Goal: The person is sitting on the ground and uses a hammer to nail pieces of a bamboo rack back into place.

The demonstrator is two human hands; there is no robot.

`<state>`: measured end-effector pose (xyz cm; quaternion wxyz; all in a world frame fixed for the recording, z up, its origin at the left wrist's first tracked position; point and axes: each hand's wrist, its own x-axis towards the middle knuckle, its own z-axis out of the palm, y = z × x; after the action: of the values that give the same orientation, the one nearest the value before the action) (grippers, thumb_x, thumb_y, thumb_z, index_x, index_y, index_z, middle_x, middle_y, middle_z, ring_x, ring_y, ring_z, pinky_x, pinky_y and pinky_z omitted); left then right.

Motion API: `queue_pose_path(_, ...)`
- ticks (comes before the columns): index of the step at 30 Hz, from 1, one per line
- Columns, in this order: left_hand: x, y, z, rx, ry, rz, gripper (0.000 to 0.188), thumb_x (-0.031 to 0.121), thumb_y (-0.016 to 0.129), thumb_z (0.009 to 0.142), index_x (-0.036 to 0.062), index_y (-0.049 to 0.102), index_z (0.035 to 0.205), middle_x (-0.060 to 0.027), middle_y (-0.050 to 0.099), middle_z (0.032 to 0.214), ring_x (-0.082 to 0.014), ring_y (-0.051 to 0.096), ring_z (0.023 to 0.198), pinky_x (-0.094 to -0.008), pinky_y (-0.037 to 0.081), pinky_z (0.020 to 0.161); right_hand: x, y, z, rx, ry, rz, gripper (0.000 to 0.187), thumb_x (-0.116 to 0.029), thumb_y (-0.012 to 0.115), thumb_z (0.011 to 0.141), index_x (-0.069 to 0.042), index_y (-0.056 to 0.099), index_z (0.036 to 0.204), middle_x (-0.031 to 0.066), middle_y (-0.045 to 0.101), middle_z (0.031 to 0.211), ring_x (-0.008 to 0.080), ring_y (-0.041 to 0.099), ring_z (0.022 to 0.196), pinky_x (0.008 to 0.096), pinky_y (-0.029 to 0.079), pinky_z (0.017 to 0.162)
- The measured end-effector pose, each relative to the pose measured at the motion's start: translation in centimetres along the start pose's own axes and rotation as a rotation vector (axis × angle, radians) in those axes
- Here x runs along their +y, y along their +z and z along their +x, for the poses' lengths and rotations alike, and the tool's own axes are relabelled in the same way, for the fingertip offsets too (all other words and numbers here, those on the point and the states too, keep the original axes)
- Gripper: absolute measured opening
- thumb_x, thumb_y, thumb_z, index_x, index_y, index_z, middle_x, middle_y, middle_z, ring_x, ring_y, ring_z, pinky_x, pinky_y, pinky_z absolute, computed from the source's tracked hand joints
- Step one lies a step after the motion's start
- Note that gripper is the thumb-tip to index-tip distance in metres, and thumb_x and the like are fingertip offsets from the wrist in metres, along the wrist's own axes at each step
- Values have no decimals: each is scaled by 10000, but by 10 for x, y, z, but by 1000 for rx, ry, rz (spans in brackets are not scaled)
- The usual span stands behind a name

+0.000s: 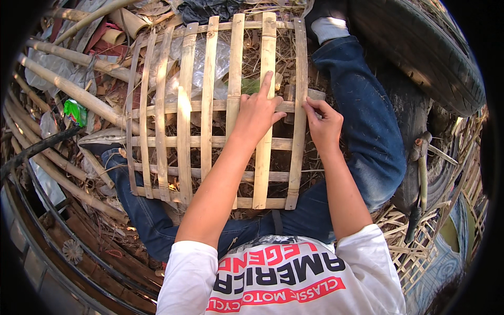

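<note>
A pale lattice of split-bamboo slats nailed over crossbars [210, 79] lies between the person's spread legs in blue denim [370, 110], over littered ground, with the slats running away from the body; this placing seems to keep the whole panel within reach of both arms. The left hand [253, 116] rests near the second slat from the right [268, 44], index finger stretched along it, thumb out to the side; its grip is released, so it looks more like steadying or marking than holding. The right hand [323, 122] is at the outer edge of the rightmost slat [296, 157], thumb and fingertips drawn together; whether its grip grasps the slat or something small, I cannot tell. A worn black rubber tyre [420, 58] lies beyond the right leg, apart from the lattice.
</note>
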<state>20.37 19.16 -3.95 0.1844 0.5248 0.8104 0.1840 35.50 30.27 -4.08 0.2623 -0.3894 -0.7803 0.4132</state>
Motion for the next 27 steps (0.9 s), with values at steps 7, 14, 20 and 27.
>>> queue_pose_path(7, -2, -1, 1, -45, -7, -2, 332, 332, 780, 793, 141, 729, 1059, -189, 312, 1564, -303, 658, 1046, -476, 479, 901, 1, 3, -1, -4, 124, 84, 133, -31, 733, 858, 26, 734, 978, 124, 754, 868, 112, 706, 777, 250, 538, 704)
queue_pose_path(14, 0, -1, 0, -63, -21, 4, 329, 314, 800, 773, 150, 739, 1051, -183, 266, 1590, -275, 673, 1015, -475, 477, 893, 3, 3, -1, -26, 297, 308, 167, -55, 716, 903, 65, 720, 1018, 66, 738, 883, 56, 637, 759, 208, 500, 694)
queue_pose_path(20, 4, 1, 1, -57, -35, -20, 329, 307, 814, 752, 154, 741, 1034, -174, 300, 1580, -273, 661, 1042, -461, 465, 899, 7, 1, -2, -31, 234, 180, 160, -51, 725, 890, 35, 734, 1024, 74, 754, 899, 68, 667, 798, 220, 523, 728)
queue_pose_path(27, 12, 2, -5, 54, -31, 42, 535, 348, 841, 704, 122, 702, 1169, -164, 343, 1555, -374, 351, 1407, -557, 317, 1114, -2, 0, 1, -59, 119, 70, 118, -14, 728, 850, 25, 737, 961, 133, 758, 922, 168, 737, 852, 276, 566, 763)
